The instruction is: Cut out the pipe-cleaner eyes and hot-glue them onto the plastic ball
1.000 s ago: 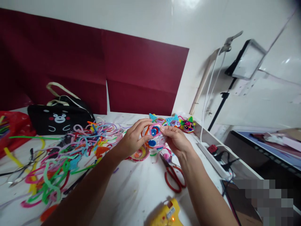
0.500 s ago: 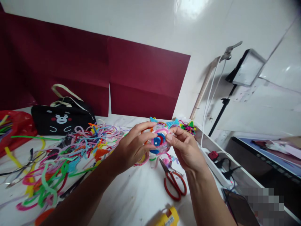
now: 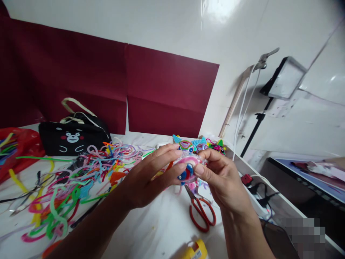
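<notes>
Between my two hands, above the table, is a fuzzy pipe-cleaner craft piece [image 3: 188,172] with pink edging and a blue, red and white coil on its face. My left hand [image 3: 159,167] grips it from the left, fingers over the top edge. On the right side, the thumb and index finger of my right hand [image 3: 217,171] pinch its rim. Parts of the piece are hidden behind the fingers. Scissors with red handles [image 3: 202,212] lie on the table just below. Behind the hands sit colourful pipe-cleaner figures [image 3: 185,144] with light blue pointed tips.
A tangle of pipe cleaners [image 3: 64,194] spreads over the left of the table. Behind it stand a black bag [image 3: 72,140] with a bear face and a red plastic bag [image 3: 24,147]. A yellow tool [image 3: 196,250] lies at the front; a power strip [image 3: 258,203] runs along the right.
The craft piece has tilted and turned in my hands, its coil now facing lower and more to the right. My left hand has shifted over its top, and the figures behind show more.
</notes>
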`<action>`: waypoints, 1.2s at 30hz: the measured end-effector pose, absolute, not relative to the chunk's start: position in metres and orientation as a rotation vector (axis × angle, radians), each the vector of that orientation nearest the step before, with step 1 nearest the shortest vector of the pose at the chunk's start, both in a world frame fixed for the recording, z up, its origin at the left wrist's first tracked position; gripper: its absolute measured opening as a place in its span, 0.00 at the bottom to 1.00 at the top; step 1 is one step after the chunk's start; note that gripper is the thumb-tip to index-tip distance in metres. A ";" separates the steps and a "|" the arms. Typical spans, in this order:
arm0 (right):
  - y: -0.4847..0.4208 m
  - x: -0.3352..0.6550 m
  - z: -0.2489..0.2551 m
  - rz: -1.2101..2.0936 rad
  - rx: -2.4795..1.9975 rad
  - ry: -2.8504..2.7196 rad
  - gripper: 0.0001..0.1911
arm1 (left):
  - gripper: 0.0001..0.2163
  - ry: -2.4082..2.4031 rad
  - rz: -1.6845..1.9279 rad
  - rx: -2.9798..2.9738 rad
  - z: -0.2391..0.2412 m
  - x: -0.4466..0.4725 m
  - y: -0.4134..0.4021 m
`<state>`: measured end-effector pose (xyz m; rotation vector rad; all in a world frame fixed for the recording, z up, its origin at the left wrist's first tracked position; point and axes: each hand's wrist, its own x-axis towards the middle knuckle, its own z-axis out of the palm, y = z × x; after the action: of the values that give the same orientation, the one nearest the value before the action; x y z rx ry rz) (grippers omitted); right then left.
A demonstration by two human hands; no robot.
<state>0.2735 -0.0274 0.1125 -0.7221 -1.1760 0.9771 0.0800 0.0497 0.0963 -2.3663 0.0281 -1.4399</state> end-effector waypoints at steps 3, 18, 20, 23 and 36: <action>-0.028 0.272 0.113 0.984 -0.709 -1.159 0.09 | 0.18 0.033 -1.432 -2.356 0.097 0.081 0.050; -0.023 0.274 0.109 0.959 -0.747 -1.150 0.11 | 0.07 -0.178 -1.525 -2.160 0.100 0.086 0.047; -0.023 0.273 0.109 0.966 -0.742 -1.145 0.11 | 0.04 -0.174 -1.516 -2.127 0.102 0.085 0.047; -0.023 0.271 0.111 0.978 -0.719 -1.135 0.11 | 0.04 -0.122 -1.556 -2.174 0.102 0.082 0.046; -0.022 0.266 0.112 0.981 -0.674 -1.087 0.13 | 0.04 -0.189 -1.531 -2.218 0.098 0.082 0.038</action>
<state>0.2660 -0.0217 0.1125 -0.6742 -1.0872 0.9815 0.0820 0.0383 0.0980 -2.2180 -0.1889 -1.5312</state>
